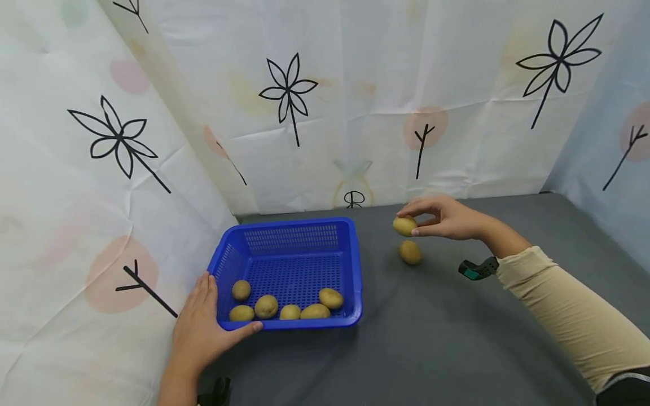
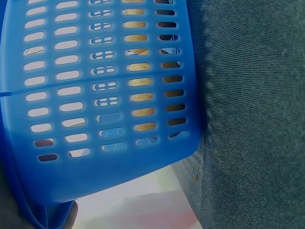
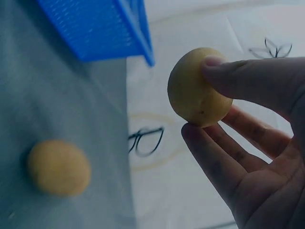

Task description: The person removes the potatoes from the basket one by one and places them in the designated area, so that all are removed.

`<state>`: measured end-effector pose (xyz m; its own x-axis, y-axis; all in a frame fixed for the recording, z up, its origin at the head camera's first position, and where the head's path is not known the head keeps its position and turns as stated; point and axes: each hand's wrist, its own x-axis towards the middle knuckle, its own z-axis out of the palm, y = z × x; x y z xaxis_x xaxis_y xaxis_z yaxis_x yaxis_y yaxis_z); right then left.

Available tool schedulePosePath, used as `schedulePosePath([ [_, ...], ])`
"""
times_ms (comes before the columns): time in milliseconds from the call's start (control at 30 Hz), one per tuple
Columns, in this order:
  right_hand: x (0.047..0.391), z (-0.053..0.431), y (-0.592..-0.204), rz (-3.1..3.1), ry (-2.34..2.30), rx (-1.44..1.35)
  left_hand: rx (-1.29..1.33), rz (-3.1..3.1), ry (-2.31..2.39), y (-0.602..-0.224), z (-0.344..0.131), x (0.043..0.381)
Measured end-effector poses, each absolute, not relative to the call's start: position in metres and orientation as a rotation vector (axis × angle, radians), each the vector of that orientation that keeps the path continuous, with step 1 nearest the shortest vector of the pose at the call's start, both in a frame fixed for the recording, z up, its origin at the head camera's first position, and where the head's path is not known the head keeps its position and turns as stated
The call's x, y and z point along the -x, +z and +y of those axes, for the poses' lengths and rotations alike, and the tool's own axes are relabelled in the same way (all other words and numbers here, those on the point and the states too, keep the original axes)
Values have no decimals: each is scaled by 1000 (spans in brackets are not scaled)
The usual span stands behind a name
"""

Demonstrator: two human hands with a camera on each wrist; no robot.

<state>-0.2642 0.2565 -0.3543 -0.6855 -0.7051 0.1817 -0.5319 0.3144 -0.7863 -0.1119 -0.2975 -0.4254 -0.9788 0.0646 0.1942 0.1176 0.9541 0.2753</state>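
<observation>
In the head view my right hand (image 1: pixel 449 219) pinches a potato (image 1: pixel 404 226) between thumb and fingertips, lifted off the grey table. Seen from the right wrist, this same potato (image 3: pixel 193 90) sits between the thumb above and the fingers below. A second potato (image 1: pixel 409 252) lies on the table just under that hand. To the left stands a blue plastic basket (image 1: pixel 354 270) with several potatoes, mostly along its near side. My left hand (image 1: pixel 204 321) rests at the basket's near left corner, fingers straight along the left side and thumb stretched over the front rim.
The grey table (image 1: pixel 437 338) extends in front of and to the right of the basket. White printed cloth (image 1: pixel 345 67) hangs behind the table and along its sides, close to the basket's left side. A dark band (image 1: pixel 478 269) is on the right wrist.
</observation>
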Motion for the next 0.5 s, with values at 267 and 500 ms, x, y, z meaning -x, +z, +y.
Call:
schedulePosePath([
  [267,246,288,-388,2567,-1309,961,127,-2916,-423,-425,-297,111],
  [500,240,308,-418,2656,-1237,777,117,-2945,-430,-424,-297,111],
])
